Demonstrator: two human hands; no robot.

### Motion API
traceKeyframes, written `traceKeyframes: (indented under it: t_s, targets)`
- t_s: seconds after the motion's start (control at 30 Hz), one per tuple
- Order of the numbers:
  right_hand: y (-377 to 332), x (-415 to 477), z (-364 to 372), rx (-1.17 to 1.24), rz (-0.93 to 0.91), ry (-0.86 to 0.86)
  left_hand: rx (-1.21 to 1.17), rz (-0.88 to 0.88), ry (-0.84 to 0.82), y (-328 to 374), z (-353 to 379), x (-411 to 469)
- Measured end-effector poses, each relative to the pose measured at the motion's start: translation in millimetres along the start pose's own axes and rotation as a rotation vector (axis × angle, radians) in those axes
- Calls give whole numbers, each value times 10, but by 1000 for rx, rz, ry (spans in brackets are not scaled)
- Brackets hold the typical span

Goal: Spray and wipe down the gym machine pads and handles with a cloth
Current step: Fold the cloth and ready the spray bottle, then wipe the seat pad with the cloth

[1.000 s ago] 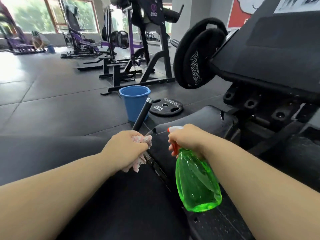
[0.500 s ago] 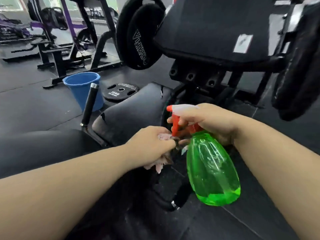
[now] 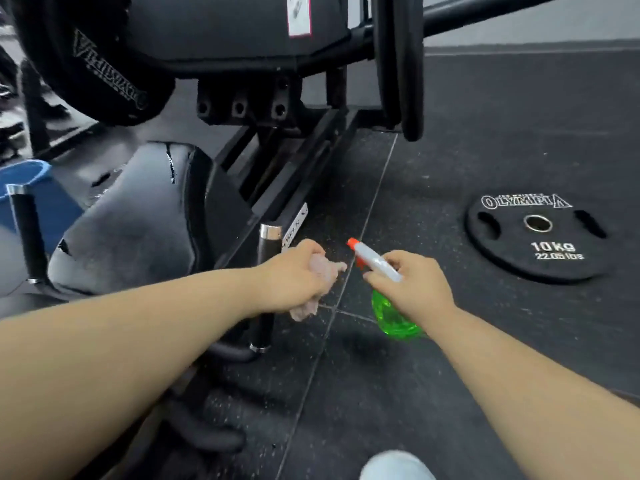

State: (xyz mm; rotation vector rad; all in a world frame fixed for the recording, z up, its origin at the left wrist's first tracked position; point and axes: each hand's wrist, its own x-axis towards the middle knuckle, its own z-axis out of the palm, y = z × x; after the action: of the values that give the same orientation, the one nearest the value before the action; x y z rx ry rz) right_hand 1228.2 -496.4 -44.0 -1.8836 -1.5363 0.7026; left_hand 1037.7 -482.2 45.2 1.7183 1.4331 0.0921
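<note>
Left hand [image 3: 298, 277], fingers curled round the pink cloth [image 3: 323, 271], touching the machine handle [image 3: 262, 327]; right hand [image 3: 414, 287] grips the green spray bottle [image 3: 389, 317] near that handle.

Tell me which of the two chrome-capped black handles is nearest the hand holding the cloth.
The handle on the seat pad's right: the left hand with the cloth crosses its middle. The other handle stands apart, by the blue bucket.

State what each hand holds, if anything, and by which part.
The left hand grips the cloth, bunched in its fist with ends sticking out. The right hand holds the green spray bottle by its neck, just under the white sprayer head.
</note>
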Motion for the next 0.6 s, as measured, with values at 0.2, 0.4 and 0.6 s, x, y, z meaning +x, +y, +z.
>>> traceKeyframes:
  t_s: [0.2, 0.4, 0.6]
  targets:
    - [617, -193, 640, 115, 204, -28, 70, 9, 58, -368, 201, 65]
    - [701, -236, 786, -52, 205, -212, -24, 60, 7, -599, 517, 45]
    - [11, -366, 486, 388, -69, 32, -130, 215, 283, -572, 445, -102]
